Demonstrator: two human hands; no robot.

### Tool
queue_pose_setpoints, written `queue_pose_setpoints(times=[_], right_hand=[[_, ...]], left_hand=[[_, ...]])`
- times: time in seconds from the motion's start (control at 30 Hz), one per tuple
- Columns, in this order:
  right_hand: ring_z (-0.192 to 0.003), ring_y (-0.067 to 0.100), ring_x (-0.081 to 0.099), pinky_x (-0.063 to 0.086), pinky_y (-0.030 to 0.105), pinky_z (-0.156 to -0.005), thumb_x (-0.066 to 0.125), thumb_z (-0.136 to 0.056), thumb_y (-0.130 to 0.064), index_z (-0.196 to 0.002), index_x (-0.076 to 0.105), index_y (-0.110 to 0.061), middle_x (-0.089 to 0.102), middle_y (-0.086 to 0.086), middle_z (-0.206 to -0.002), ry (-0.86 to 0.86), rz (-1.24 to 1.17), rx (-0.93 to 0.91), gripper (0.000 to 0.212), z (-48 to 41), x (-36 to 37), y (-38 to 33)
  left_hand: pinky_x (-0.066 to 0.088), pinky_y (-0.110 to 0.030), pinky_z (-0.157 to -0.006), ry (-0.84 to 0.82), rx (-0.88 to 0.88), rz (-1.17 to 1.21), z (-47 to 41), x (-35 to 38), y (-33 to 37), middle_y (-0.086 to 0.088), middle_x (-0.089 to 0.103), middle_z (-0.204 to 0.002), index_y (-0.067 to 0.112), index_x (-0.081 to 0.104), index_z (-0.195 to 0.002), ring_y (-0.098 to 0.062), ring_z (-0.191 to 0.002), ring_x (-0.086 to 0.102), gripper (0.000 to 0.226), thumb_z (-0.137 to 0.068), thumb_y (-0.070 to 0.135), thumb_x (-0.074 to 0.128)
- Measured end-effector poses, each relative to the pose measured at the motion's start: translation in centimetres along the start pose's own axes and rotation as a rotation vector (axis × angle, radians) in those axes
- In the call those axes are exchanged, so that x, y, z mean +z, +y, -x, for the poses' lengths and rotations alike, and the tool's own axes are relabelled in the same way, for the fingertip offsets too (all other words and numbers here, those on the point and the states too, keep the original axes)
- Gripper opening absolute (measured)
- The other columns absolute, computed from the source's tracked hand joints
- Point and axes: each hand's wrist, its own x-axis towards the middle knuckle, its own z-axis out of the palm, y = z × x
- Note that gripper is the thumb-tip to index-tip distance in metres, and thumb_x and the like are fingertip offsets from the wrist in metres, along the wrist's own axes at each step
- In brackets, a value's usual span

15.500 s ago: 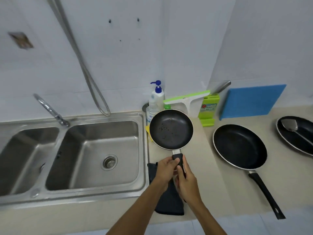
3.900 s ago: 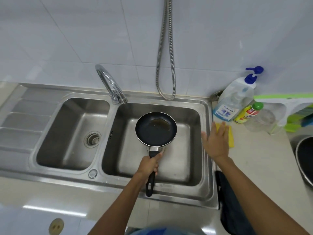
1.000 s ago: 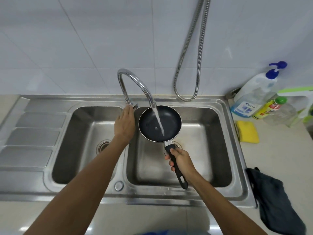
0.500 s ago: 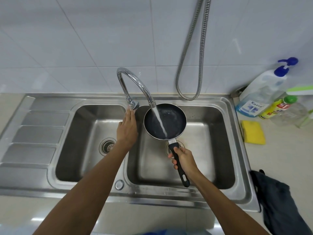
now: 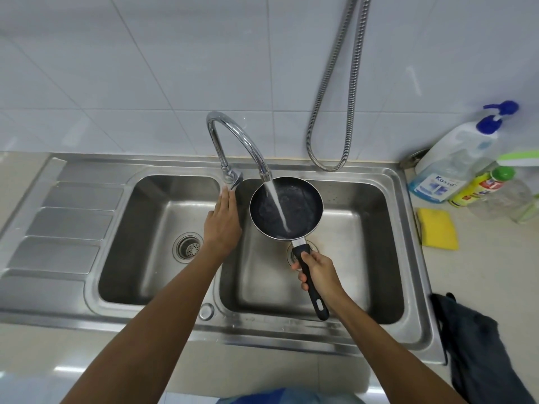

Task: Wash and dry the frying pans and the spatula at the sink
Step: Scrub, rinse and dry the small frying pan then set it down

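Note:
A small black frying pan (image 5: 300, 205) hangs over the right basin of the steel sink (image 5: 408, 258), tilted a little toward me. My right hand (image 5: 319, 274) grips its black handle. Water streams from the chrome tap (image 5: 239, 135) into the pan's bowl. My left hand (image 5: 223, 220) reaches over the divider between the basins, fingers flat and together, fingertips touching the tap's lever (image 5: 233, 179). The other pans and the spatula are out of view.
A yellow sponge (image 5: 436, 232) lies on the counter right of the sink. Behind it stand a soap pump bottle (image 5: 455, 161) and a yellow bottle (image 5: 478, 185). A dark cloth (image 5: 481, 345) lies at the counter's front right. A metal hose (image 5: 341, 97) hangs on the wall.
Water keeps running into the pan. My left hand has slid back so only its fingertips touch the lever. The pan has held its place under the spout.

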Motion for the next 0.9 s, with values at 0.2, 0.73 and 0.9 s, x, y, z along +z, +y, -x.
queue_pose_setpoints(times=[0.2, 0.73, 0.9], right_hand=[[-0.051, 0.016, 0.050, 0.042, 0.028, -0.043, 0.048, -0.106, -0.017, -0.108, 0.060, 0.001, 0.071, 0.011, -0.080, -0.023, 0.006, 0.001, 0.022, 0.5, -0.1, 0.2], [-0.052, 0.017, 0.049, 0.042, 0.029, -0.044, 0.047, -0.106, -0.018, -0.106, 0.064, -0.001, 0.072, 0.016, -0.086, -0.018, 0.037, -0.010, 0.024, 0.0, -1.5, -0.3], [-0.052, 0.019, 0.049, 0.043, 0.031, -0.047, 0.047, -0.106, -0.020, -0.103, 0.066, -0.002, 0.072, 0.022, -0.089, -0.033, 0.109, -0.001, 0.026, 0.9, -2.7, 0.5]], left_hand=[[0.040, -0.045, -0.112, 0.012, -0.001, 0.027, 0.1, 0.1, 0.0, -0.014, 0.007, -0.171, 0.003, 0.014, -0.161, -0.031, -0.155, 0.025, 0.079, -0.090, -0.002, 0.047], [0.036, -0.046, -0.118, 0.026, -0.045, 0.079, 0.3, -0.7, 1.1, -0.019, 0.016, -0.168, 0.000, 0.020, -0.158, -0.034, -0.154, 0.023, 0.070, -0.104, 0.027, 0.054], [0.049, -0.043, -0.098, 0.099, -0.039, -0.001, -2.2, -2.5, 0.4, -0.019, 0.054, -0.132, 0.001, 0.053, -0.132, -0.036, -0.121, 0.057, 0.041, -0.094, 0.009, 0.066]])
